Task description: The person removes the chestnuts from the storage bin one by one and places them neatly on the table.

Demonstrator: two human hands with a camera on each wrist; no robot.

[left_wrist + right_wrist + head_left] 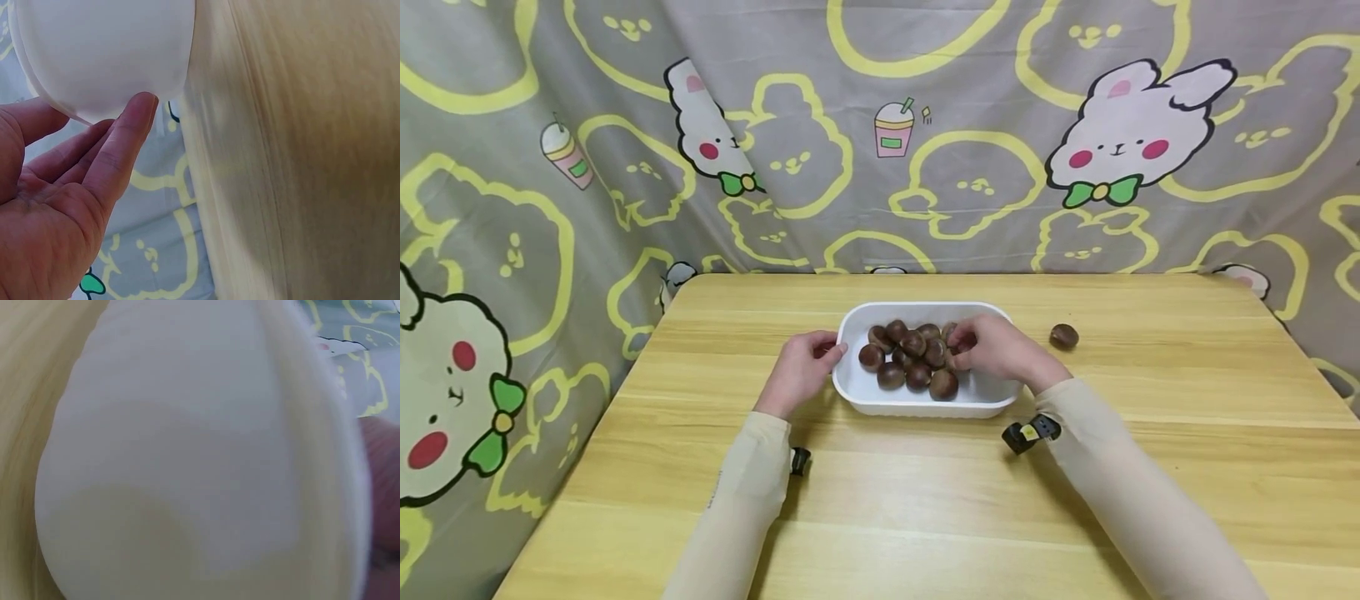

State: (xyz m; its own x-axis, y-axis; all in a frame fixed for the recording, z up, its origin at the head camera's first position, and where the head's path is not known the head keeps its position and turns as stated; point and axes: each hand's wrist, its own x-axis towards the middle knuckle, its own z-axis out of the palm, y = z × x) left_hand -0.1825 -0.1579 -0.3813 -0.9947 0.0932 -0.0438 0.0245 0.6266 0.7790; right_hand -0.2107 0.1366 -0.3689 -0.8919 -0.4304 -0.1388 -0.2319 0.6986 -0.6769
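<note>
A white oblong dish (925, 408) sits on the wooden table with several brown chestnuts (917, 375) heaped inside it. At the dish's left end, my left hand (801, 367) pinches the rim between thumb and fingers; the left wrist view shows the fingers (119, 150) against the dish's outer wall (106, 56). Over the right part of the dish, my right hand (996, 350) has its fingers curled at a chestnut (950, 332), which they partly cover. In the right wrist view the dish wall (175, 456) hides most of that hand.
One loose chestnut (1063, 337) lies on the table (910, 508), right of the dish. Black wrist devices (1030, 433) sit under both forearms. A patterned curtain (865, 200) hangs behind the table and along its left side.
</note>
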